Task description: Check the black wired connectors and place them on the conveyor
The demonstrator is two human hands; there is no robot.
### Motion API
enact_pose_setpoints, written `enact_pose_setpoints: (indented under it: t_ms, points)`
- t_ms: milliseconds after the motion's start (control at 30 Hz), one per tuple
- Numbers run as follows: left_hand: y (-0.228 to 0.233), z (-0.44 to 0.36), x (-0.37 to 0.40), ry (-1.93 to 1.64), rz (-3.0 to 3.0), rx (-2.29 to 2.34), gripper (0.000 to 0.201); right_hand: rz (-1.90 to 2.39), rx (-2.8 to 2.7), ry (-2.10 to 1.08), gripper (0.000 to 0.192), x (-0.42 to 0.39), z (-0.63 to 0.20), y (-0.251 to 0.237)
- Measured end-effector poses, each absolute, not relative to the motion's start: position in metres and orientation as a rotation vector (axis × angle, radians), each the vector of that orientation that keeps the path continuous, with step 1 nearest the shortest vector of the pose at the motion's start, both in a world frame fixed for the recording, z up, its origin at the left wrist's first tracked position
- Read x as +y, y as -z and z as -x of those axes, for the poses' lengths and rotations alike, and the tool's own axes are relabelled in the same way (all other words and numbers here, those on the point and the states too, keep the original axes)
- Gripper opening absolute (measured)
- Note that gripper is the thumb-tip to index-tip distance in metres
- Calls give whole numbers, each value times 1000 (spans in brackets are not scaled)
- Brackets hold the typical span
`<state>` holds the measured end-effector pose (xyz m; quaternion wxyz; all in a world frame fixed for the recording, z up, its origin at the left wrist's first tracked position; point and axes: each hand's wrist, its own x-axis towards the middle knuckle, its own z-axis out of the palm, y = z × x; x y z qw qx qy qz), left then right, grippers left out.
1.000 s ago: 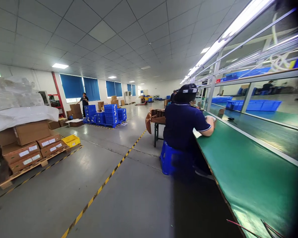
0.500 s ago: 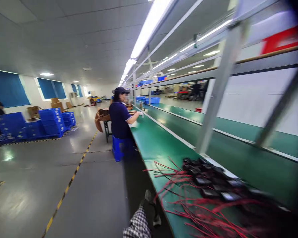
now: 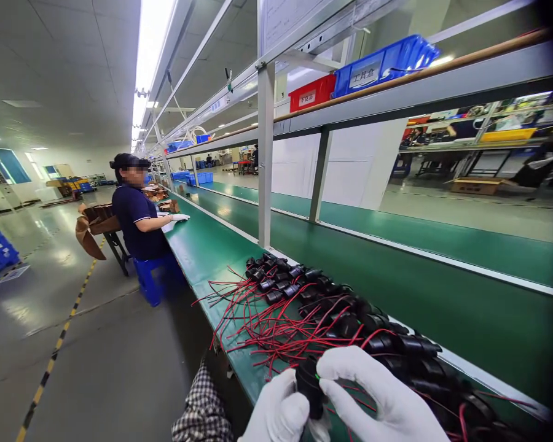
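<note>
Both my hands wear white gloves and are low in the view, over the bench's near edge. My left hand [image 3: 279, 411] is closed around a black cylindrical part [image 3: 308, 382]. From the other side, the thumb and forefinger of my right hand [image 3: 380, 393] pinch the same part, where a small green spot shows. Beyond my hands, many similar black cylindrical parts [image 3: 281, 285] lie in a long heap along the green bench [image 3: 221, 248]. Thin red and black wires [image 3: 276, 334] run from them toward the bench's front edge.
A metal post [image 3: 265, 166] rises behind the heap. Above it, a shelf carries a red bin [image 3: 311, 95] and a blue bin [image 3: 373, 67]. Farther along, a co-worker [image 3: 141, 212] in dark blue sits on a blue stool [image 3: 150, 279], one gloved hand on the bench.
My view has swung right toward the heap and sharpened. Both my gloved hands have come into sight with a black cylindrical part. The shelf bins now show fully.
</note>
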<state>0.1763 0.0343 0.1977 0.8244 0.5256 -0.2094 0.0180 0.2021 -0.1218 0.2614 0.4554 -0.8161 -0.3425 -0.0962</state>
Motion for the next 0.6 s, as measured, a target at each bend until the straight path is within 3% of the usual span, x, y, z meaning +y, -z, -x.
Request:
enact_pose_setpoints:
  t_ms: [100, 167, 267, 333, 433, 600]
  points:
    - [-201, -176, 42, -91, -1289, -423, 74, 2027, -947, 324, 17, -122, -203, -261]
    - [-204, -176, 48, -106, -1309, -379, 75, 2030, -1001, 398, 5, -124, -206, -255]
    - [-216, -176, 53, -92, -1337, -307, 65, 2042, -1083, 493, 54, -125, -210, -242]
    - [-230, -172, 53, -76, -1418, -203, 54, 2020, -1084, 547, 68, -124, -212, -234]
    - [-250, -161, 50, -42, -1496, -18, 51, 1904, -1001, 537, 60, -122, -212, -227]
    - [-253, -144, 50, -65, -1558, -212, 60, 1655, -677, 450, 46, -118, -211, -228]
